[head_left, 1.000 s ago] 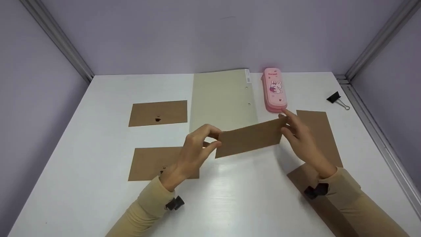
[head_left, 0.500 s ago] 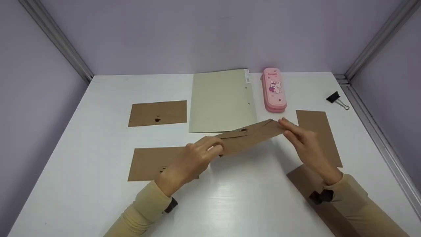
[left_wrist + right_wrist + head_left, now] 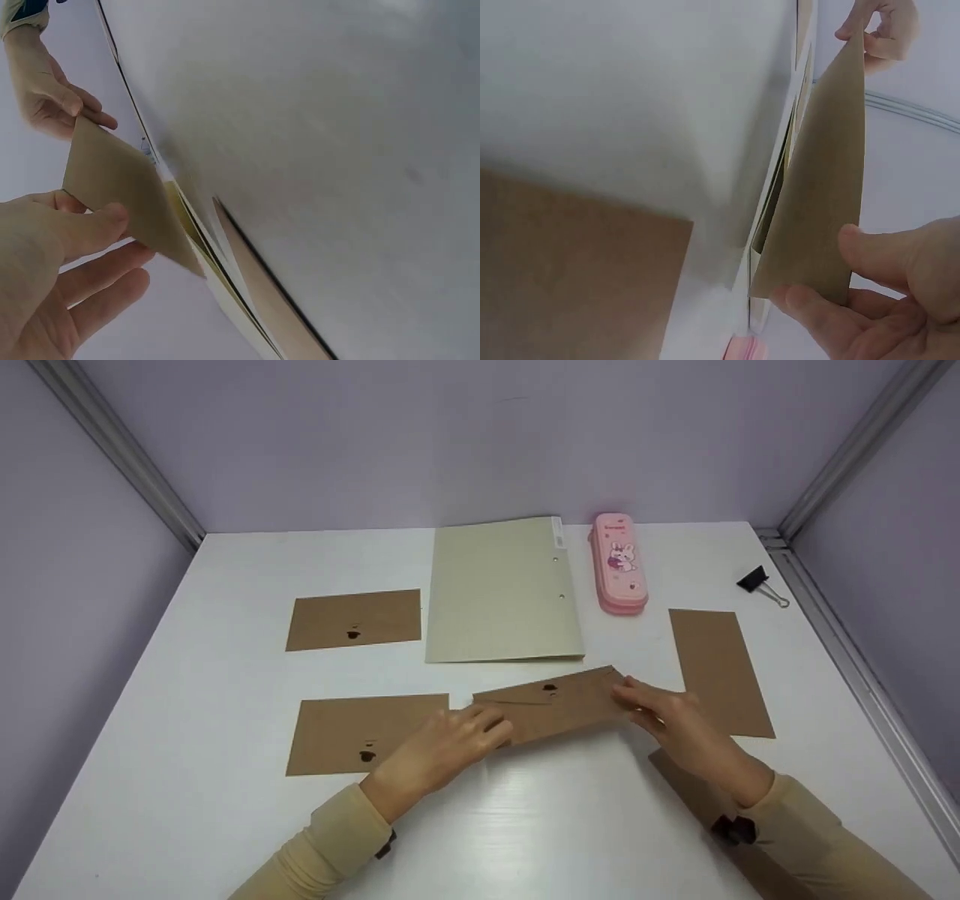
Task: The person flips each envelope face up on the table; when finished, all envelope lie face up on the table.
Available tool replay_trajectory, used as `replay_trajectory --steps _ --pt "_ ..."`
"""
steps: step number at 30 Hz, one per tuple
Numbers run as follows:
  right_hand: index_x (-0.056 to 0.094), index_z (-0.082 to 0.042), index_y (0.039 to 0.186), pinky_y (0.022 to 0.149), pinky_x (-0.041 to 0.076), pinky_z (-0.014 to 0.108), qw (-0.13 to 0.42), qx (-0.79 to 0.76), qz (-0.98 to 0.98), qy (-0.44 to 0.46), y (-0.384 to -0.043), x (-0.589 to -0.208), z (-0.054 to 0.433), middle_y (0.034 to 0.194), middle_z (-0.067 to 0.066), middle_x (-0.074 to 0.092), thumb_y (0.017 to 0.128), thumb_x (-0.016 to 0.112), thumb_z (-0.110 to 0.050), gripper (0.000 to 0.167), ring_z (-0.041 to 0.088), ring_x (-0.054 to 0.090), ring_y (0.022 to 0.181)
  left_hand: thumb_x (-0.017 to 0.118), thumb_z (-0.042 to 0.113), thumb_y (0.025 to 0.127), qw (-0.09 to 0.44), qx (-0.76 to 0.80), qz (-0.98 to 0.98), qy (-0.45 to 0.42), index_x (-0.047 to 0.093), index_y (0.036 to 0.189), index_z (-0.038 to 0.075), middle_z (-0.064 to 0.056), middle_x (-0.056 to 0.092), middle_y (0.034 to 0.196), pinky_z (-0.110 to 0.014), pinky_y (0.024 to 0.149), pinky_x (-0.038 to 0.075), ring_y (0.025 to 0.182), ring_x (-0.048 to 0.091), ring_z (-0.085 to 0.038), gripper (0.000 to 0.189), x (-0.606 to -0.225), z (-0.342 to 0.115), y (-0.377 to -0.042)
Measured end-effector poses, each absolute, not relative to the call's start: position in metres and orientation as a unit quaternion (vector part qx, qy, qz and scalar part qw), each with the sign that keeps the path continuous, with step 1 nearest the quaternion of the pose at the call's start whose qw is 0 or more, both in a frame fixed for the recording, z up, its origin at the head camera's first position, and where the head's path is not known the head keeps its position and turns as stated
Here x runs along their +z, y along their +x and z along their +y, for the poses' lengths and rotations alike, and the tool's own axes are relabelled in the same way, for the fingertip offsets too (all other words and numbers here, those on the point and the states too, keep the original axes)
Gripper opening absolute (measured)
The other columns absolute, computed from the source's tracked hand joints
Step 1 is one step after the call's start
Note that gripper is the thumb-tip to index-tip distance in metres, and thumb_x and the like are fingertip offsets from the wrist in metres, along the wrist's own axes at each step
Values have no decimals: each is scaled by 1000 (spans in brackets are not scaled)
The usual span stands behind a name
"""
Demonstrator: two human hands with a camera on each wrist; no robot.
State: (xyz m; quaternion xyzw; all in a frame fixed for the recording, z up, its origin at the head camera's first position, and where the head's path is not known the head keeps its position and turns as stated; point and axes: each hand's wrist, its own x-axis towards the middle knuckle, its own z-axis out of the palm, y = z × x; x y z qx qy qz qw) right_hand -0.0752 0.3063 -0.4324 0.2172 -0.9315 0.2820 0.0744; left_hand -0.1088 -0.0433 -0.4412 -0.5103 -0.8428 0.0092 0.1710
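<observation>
In the head view, a brown kraft paper envelope (image 3: pixel 570 709) is held slightly tilted close over the white table, its face with a black mark and a flap-like line turned up. My left hand (image 3: pixel 457 739) pinches its left end. At the right end, my right hand (image 3: pixel 667 716) pinches it between thumb and fingers. Both wrist views show the plain underside of the envelope (image 3: pixel 124 180), with the left thumb on it in the left wrist view and my right hand (image 3: pixel 877 292) at the near end in the right wrist view.
Two marked brown envelopes (image 3: pixel 341 727) lie at left. Plain brown pieces (image 3: pixel 720 671) lie at right, one partly under my right forearm. Behind are a pale folder (image 3: pixel 502 592), a pink pencil case (image 3: pixel 619 562) and a black binder clip (image 3: pixel 759 581). Walls enclose the table.
The held envelope has tipped over from its plain side to its marked side and come down nearer the table. Both hands keep hold and have lowered with it.
</observation>
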Motion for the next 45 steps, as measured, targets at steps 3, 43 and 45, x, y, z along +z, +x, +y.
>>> replay_trajectory --steps 3,43,45 --pt "65 -2 141 99 58 52 12 250 -947 200 -69 -434 304 148 30 58 97 66 8 45 43 62 133 74 9 97 135 22 -847 -514 60 113 16 1 71 117 -25 64 59 100 73 -14 23 -445 -43 -109" --pt "-7 -13 170 99 33 86 -43 214 -974 -54 49 -435 394 163 42 24 88 84 -46 127 70 30 139 55 39 110 -204 -235 -856 -412 24 166 21 3 46 164 -29 127 36 154 43 -16 67 -395 140 -116" --pt "-11 -10 169 96 35 87 -84 187 -976 -73 57 -442 399 160 47 23 86 82 -55 132 73 30 136 54 41 110 -231 -241 -852 -403 22 167 22 4 43 166 -28 126 37 156 39 -16 68 -400 157 -114"
